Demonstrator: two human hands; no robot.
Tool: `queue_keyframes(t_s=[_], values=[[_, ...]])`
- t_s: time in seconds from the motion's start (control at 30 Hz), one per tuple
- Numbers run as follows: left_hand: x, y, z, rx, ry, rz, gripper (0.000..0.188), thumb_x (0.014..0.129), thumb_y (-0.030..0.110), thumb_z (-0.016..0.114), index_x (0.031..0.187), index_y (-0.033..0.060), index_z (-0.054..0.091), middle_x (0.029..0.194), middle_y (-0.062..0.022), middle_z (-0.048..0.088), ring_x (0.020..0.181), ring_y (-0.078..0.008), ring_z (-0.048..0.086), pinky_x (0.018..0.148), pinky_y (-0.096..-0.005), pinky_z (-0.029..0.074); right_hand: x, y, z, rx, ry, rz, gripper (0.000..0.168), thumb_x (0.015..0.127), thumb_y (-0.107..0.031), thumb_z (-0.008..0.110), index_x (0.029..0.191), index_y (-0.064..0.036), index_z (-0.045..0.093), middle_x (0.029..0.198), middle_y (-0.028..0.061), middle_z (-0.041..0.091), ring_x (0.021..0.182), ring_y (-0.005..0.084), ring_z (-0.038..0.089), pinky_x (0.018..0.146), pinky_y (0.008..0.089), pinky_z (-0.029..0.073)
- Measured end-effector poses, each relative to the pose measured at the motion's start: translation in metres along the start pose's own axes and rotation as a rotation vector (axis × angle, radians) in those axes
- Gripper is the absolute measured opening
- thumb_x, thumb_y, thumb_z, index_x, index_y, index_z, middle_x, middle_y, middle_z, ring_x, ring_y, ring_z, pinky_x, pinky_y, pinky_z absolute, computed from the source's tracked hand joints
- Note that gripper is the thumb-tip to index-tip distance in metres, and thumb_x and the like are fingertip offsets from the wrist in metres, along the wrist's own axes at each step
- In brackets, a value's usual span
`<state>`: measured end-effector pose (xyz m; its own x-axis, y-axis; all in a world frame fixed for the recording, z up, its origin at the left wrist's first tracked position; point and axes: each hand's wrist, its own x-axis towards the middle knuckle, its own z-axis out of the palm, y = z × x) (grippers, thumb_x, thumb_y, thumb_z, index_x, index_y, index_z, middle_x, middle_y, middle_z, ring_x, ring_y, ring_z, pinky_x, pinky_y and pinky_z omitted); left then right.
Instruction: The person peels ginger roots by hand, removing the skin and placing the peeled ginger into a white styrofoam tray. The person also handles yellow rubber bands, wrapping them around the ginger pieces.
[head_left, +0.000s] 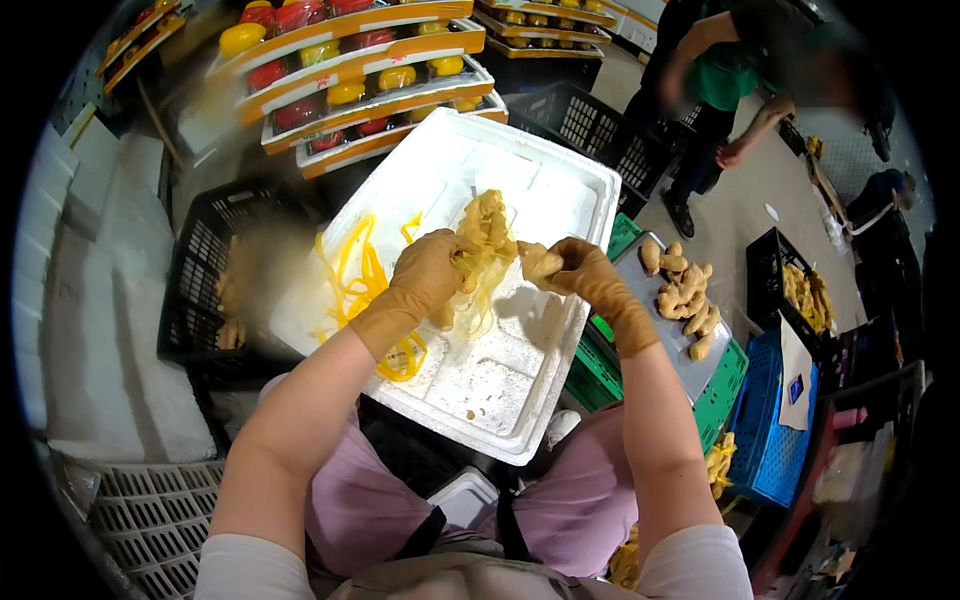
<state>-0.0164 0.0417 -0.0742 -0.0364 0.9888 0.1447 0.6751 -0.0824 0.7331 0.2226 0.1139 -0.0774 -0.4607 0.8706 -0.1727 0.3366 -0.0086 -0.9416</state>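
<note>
Over a white foam tray (480, 420), my left hand (426, 281) in a tan glove grips a yellow mesh net bag (480, 300) at its mouth. Ginger roots (484, 217) lie in and about the net, towards the tray's far side. My right hand (589, 277), gloved too, holds a piece of ginger (540, 264) just right of the net. Yellow net strips (358, 277) lie in the left part of the tray. More ginger (682, 289) rests on a metal scale plate (637, 262) to the right.
Black crates stand at left (187, 277), behind the tray (562, 112) and at right (765, 277). Trays of wrapped peppers (367, 90) are stacked at the back. Green crates (724, 382) and a blue crate (772, 450) are on the right. A person (720, 82) stands at the back right.
</note>
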Motion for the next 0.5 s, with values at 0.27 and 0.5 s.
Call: queue_keyframes(t_s=[0.27, 0.5], values=[[0.005, -0.014, 0.025, -0.491, -0.131, -0.052, 0.023, 0.077, 0.013, 0.064, 0.097, 0.0035, 0.064, 0.088, -0.0096, 0.064, 0.077, -0.0148, 0.058, 0.071, -0.0251, 0.047, -0.032, -0.05, 0.04, 0.948, -0.662, -0.118, 0.05, 0.082, -0.037, 0.059, 0.117, -0.003, 0.047, 0.098, 0.0123, 0.059, 0.072, 0.0162, 0.06, 0.067, 0.0327, 0.054], [0.007, -0.011, 0.01, -0.844, -0.45, -0.256, 0.044, 0.07, 0.003, 0.067, 0.112, -0.001, 0.052, 0.094, -0.0121, 0.062, 0.082, -0.0148, 0.059, 0.068, -0.0264, 0.05, -0.026, -0.055, 0.098, 0.685, -0.726, -0.034, 0.044, 0.068, -0.012, 0.067, 0.109, -0.002, 0.057, 0.098, 0.0035, 0.061, 0.094, 0.011, 0.055, 0.087, 0.0243, 0.042]])
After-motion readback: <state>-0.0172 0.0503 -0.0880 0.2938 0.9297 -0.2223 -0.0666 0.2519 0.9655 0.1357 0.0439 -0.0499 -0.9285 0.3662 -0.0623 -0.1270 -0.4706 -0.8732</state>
